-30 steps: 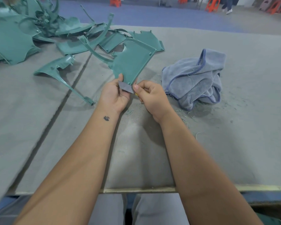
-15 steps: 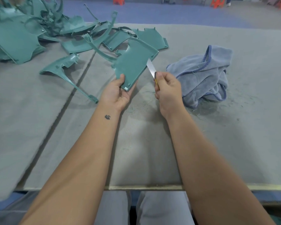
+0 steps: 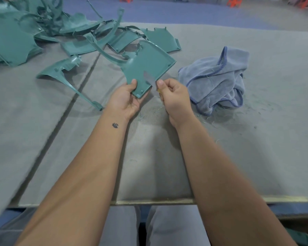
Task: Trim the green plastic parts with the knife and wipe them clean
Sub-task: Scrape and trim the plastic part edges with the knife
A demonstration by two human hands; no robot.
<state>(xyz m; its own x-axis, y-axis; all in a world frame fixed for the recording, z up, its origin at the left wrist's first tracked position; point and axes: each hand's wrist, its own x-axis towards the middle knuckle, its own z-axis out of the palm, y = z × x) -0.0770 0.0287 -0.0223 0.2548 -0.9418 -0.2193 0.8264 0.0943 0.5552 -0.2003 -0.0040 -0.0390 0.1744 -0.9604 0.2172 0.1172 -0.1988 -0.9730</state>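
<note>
Green flat plastic panel with a raised rim (image 3: 148,68) sits tilted above the grey felt-covered bench (image 3: 256,148), its near corner gripped by the left hand (image 3: 126,100), thumb on top and fingers curled beneath. Right beside it, the right hand (image 3: 174,98) is clenched around a thin silvery knife blade (image 3: 148,78), and the blade lies across the panel's face near its right edge, blurred. Just right of the hands, a crumpled blue-grey cloth with darker blue trim (image 3: 215,80) rests on the bench, thin shavings scattered around it. Up at far left, a heap of more green plastic parts (image 3: 48,36) spreads out, with one curved green bracket piece (image 3: 64,73) lying apart, nearer the left hand.
</note>
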